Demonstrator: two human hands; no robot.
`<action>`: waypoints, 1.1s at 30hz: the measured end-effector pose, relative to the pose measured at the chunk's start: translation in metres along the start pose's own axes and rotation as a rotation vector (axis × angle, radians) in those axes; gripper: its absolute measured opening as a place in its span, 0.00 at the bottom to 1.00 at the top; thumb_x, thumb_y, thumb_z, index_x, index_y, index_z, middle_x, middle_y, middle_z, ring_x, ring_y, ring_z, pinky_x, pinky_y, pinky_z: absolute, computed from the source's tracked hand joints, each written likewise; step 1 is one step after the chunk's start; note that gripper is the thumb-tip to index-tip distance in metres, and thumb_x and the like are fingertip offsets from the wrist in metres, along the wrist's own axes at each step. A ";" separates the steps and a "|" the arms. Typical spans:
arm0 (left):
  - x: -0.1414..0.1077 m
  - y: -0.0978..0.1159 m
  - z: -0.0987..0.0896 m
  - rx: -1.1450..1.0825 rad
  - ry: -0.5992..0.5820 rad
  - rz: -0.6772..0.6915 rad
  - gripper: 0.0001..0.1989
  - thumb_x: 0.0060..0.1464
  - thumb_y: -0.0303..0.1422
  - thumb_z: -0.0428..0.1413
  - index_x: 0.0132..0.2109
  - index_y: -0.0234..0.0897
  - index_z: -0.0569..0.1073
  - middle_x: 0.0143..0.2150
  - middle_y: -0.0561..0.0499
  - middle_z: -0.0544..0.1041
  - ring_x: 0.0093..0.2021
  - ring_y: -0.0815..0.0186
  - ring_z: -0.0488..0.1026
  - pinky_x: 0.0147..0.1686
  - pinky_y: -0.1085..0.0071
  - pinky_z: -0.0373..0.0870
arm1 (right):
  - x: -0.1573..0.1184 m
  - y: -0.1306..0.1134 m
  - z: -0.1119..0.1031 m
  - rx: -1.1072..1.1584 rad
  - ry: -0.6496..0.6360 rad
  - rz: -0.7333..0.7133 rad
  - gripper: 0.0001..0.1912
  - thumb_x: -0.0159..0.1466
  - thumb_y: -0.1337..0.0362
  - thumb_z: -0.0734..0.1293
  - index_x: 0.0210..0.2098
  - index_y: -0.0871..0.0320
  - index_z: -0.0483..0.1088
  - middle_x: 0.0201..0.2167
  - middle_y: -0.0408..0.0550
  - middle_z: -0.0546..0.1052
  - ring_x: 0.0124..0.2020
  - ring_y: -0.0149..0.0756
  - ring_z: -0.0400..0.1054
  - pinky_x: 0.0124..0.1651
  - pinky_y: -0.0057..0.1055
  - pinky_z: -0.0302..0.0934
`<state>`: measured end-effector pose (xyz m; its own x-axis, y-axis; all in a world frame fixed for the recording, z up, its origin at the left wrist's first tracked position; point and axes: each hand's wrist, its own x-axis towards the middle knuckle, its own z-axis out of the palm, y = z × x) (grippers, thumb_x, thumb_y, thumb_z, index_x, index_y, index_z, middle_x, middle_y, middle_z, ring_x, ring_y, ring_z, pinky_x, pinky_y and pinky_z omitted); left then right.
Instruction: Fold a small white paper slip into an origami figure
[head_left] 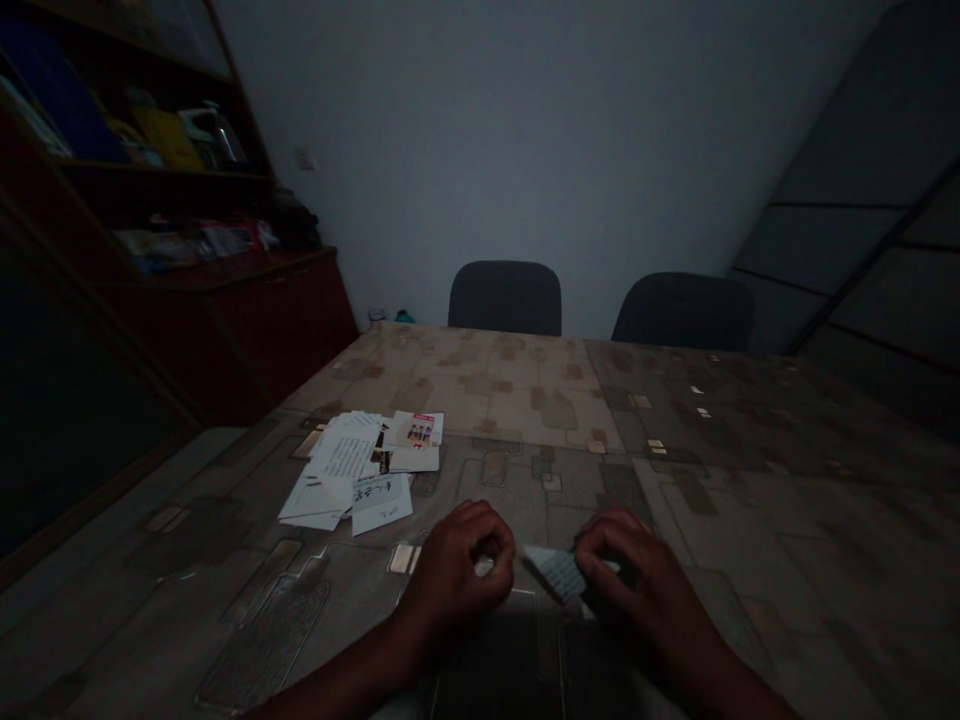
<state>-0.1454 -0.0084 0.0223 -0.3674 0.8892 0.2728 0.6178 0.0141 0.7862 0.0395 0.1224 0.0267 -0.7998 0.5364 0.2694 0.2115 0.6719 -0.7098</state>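
Note:
A small folded piece of printed paper [561, 574] is pinched between the thumb and fingers of my right hand [637, 572], its pointed end toward the left. My left hand [465, 560] is just left of that tip, thumb and index finger brought together in a ring. Whether anything is between those fingertips is too dark and small to tell. Beyond my left hand, a loose pile of white printed cards and papers [341, 465] lies on the patterned table, one with a red picture on it.
The patterned tablecloth [525, 400] covers a large table. Two dark chairs [505, 297] [684, 308] stand behind its far edge, against a pale wall. At the left is a dark red cabinet [277, 320] with cluttered shelves.

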 end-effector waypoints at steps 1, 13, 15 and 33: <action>0.001 -0.001 -0.003 -0.027 0.020 -0.055 0.07 0.46 0.22 0.51 0.25 0.37 0.69 0.26 0.53 0.70 0.30 0.65 0.68 0.30 0.71 0.61 | 0.001 0.001 -0.002 0.070 0.008 0.079 0.12 0.65 0.59 0.62 0.26 0.56 0.68 0.28 0.45 0.72 0.34 0.40 0.66 0.40 0.38 0.57; -0.001 0.006 0.016 -0.644 -0.173 -0.355 0.11 0.45 0.37 0.60 0.32 0.34 0.70 0.25 0.55 0.71 0.27 0.69 0.68 0.28 0.74 0.61 | 0.000 -0.006 0.021 0.660 -0.075 0.429 0.23 0.56 0.44 0.68 0.24 0.59 0.66 0.18 0.39 0.65 0.21 0.29 0.57 0.25 0.26 0.50; -0.001 0.004 0.017 -0.717 -0.139 -0.429 0.12 0.44 0.37 0.61 0.31 0.35 0.68 0.23 0.55 0.71 0.24 0.69 0.69 0.27 0.74 0.62 | -0.001 -0.006 0.022 0.598 -0.081 0.365 0.23 0.60 0.44 0.64 0.24 0.59 0.67 0.19 0.41 0.66 0.22 0.31 0.60 0.27 0.27 0.53; 0.003 -0.004 0.015 -0.733 -0.195 -0.540 0.19 0.39 0.41 0.64 0.35 0.34 0.70 0.18 0.63 0.60 0.18 0.76 0.52 0.20 0.76 0.47 | -0.001 -0.002 0.021 -0.013 -0.044 -0.452 0.05 0.66 0.69 0.62 0.37 0.55 0.70 0.30 0.45 0.75 0.33 0.35 0.68 0.37 0.33 0.61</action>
<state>-0.1384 0.0010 0.0112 -0.3125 0.9085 -0.2775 -0.2206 0.2148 0.9514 0.0281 0.1098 0.0147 -0.8366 0.1653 0.5223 -0.1581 0.8400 -0.5191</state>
